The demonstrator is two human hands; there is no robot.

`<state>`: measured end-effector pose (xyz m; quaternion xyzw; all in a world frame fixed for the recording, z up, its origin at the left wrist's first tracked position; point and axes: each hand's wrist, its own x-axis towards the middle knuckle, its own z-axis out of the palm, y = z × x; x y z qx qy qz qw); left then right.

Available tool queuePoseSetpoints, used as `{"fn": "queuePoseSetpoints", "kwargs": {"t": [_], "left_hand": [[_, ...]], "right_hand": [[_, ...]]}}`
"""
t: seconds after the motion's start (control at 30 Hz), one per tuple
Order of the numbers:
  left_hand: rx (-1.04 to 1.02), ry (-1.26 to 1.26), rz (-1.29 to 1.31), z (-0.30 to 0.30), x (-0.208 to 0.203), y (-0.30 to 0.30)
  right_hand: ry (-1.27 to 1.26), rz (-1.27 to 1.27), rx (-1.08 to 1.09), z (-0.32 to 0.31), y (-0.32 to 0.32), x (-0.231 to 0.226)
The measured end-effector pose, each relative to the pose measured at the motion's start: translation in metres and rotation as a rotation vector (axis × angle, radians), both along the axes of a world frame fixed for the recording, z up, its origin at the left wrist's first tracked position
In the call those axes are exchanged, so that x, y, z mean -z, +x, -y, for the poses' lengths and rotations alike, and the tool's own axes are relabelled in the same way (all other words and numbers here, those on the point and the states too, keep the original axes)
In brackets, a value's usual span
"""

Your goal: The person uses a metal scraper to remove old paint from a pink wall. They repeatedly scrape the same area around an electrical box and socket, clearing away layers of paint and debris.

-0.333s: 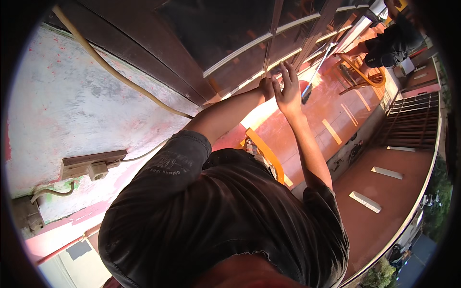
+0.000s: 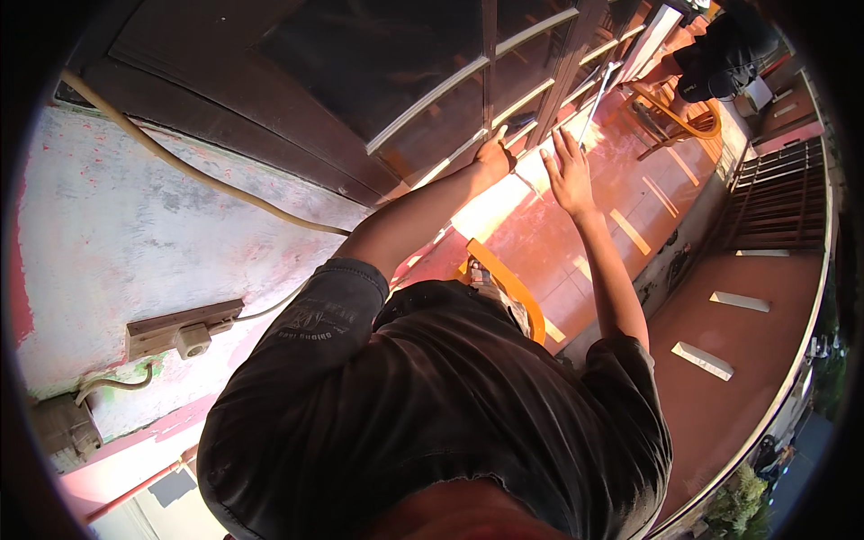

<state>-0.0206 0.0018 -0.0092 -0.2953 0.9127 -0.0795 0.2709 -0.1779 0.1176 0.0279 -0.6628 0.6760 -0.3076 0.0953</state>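
Observation:
My left hand (image 2: 494, 157) is stretched out close to the lower rail of a dark wooden window frame (image 2: 517, 97). Its thumb points up while the other fingers look curled, and anything inside them is hidden. To its right, my right hand (image 2: 571, 180) hangs in the air with fingers extended and nothing in it. Just beyond that hand, a long-handled broom (image 2: 601, 97) leans by the windows, its pale handle showing and its head mostly covered by my fingers.
A curved orange armrest (image 2: 511, 286) lies in front of my torso. Farther off, a person in dark clothes (image 2: 720, 58) is by a wooden chair (image 2: 670, 121). A cable (image 2: 193, 171) and a wooden-backed socket (image 2: 191, 335) run along the peeling left wall. Dark railings (image 2: 776, 198) border the right side.
My hands have moved apart: the left thumb has lifted, and the right hand has shifted right and lower, now covering the broom's head. The whole view has turned slightly.

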Motion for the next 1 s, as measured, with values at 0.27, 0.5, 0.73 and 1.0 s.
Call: {"fn": "queuePoseSetpoints", "kwargs": {"t": [0.27, 0.5, 0.73, 1.0], "left_hand": [[-0.015, 0.392, 0.092, -0.027, 0.013, -0.005], [0.053, 0.405, 0.062, -0.035, 0.002, -0.025], [0.148, 0.300, 0.096, -0.061, -0.009, -0.026], [0.212, 0.194, 0.082, -0.068, -0.021, -0.009]], "right_hand": [[0.387, -0.131, -0.284, -0.018, 0.020, 0.020], [-0.226, 0.242, -0.341, -0.032, 0.041, -0.032], [0.116, -0.106, -0.006, -0.003, -0.031, 0.036], [0.298, 0.031, -0.243, 0.004, -0.046, 0.057]]}}
